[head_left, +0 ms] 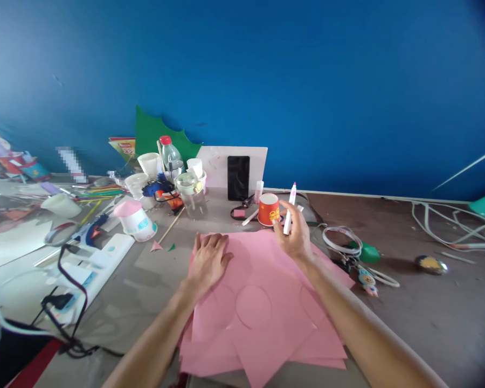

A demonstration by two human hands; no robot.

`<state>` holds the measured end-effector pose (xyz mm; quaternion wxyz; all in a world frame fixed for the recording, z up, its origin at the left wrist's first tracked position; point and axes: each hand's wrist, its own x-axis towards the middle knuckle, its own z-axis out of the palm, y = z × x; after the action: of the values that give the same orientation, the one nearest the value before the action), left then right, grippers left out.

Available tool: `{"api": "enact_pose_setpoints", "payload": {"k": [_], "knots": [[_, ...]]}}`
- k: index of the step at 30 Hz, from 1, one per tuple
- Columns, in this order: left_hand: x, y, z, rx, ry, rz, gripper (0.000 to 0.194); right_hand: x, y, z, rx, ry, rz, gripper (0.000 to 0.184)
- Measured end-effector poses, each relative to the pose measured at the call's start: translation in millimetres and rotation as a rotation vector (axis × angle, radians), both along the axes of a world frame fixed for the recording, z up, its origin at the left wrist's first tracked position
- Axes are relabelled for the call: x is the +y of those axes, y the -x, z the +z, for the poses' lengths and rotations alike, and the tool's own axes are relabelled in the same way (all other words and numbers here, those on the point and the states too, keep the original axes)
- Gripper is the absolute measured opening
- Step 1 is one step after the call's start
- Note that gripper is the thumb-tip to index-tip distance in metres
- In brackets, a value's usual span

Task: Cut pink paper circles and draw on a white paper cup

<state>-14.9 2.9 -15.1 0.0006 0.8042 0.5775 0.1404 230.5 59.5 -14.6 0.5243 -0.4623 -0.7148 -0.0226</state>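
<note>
Pressing pink paper point(286, 269) flat with left hand point(210, 257), fingers spread; gripping marker point(291, 199) in right hand point(296, 235), hovering beside red cup point(268, 209) at paper's far edge. Best keeping left palm firm, avoiding slipping, handling cup lightly.

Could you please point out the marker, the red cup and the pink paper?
Marker point(288, 220): head view, white barrel.
Red cup point(265, 210): head view, side wall.
Pink paper point(286, 280): head view, bare surface.
</note>
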Motion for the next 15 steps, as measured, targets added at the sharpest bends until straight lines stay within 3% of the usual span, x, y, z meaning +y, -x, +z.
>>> {"api": "enact_pose_setpoints", "payload": {"k": [4, 9, 12, 15], "knots": [[0, 0, 2.1, -0.003, 0.006, -0.014, 0.032, -7, 6, 7.9, -0.072, 0.054, 0.047, 0.042], [1, 1, 0.7, -0.013, 0.007, -0.019, 0.028, -23, 20, 17.0, -0.246, 0.248, 0.298, 0.046], [1, 2, -1.3, -0.038, 0.01, -0.031, 0.03, -36, 27, 15.1, -0.35, 0.322, 0.406, 0.051], [0, 2, -2.6, -0.059, -0.002, -0.045, 0.029, -48, 27, 5.2, -0.419, 0.357, 0.403, 0.06]]}}
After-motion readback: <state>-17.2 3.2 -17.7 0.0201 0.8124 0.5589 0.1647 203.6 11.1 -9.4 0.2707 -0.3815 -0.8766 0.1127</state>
